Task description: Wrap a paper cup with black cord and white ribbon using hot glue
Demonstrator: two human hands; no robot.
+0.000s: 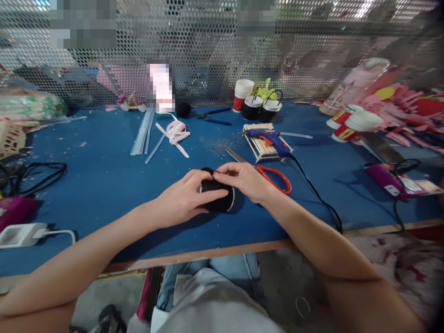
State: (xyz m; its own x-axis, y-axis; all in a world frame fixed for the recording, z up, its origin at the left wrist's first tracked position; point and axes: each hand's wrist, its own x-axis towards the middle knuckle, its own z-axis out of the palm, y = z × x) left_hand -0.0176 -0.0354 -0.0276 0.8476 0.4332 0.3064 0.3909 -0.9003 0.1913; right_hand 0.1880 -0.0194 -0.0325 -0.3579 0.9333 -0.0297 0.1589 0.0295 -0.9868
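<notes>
A small paper cup wrapped in black [219,202], with a white rim, lies tilted on its side near the table's front edge. My left hand [182,196] is wrapped round it from the left, thumb and fingers on the black wrapping. At the cup's upper side, the fingertips of my right hand [247,180] are pinched together on what looks like a thin black cord; its ends are hidden by my fingers. Just beyond my right hand lie scissors with red handles [279,179]. Two finished-looking black cups [251,111] with cord loops stand at the back.
A blue glue gun [268,137] rests on a stick frame [255,150], its cable running to the front edge. Glue sticks [143,134], white ribbon [177,132], pliers [215,115] and a phone [160,88] lie behind. Red-and-white cups [359,125] are at right, a white power plug [22,235] at left.
</notes>
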